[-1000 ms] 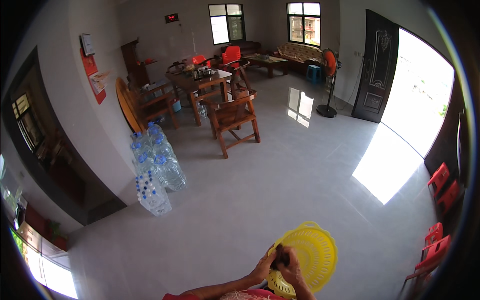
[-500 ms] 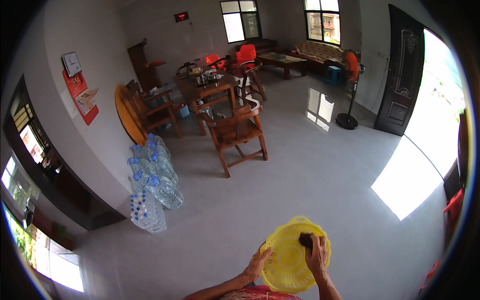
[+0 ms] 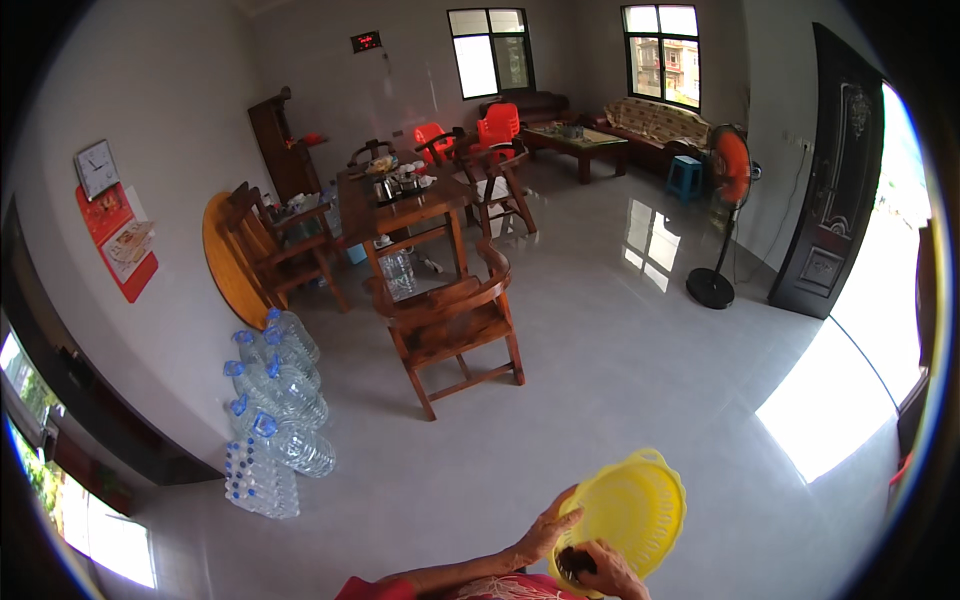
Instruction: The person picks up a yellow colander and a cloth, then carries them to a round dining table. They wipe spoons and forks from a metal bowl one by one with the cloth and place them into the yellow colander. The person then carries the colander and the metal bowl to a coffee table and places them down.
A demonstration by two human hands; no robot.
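Observation:
A round yellow plastic basket (image 3: 632, 505) with slotted sides is held low in front of me, tilted. My left hand (image 3: 546, 530) grips its left rim, thumb over the inner edge. Inside the near part of the basket, my right hand (image 3: 612, 571) is closed on a dark brown clump (image 3: 574, 563), whose exact kind I cannot make out. The clump appears to be against the basket's inner wall. The basket's near edge is partly hidden by my right hand.
A wooden armchair (image 3: 455, 335) stands ahead, with a wooden table (image 3: 405, 205) behind it. Large clear water bottles (image 3: 290, 390) line the left wall beside a pack of small bottles (image 3: 262, 480). At the right are a standing fan (image 3: 730, 180) and an open dark door (image 3: 825, 180).
My right hand has moved with the dark clump from the basket's far right side to its near left. The basket has shifted slightly right and tilted more. The view has turned somewhat.

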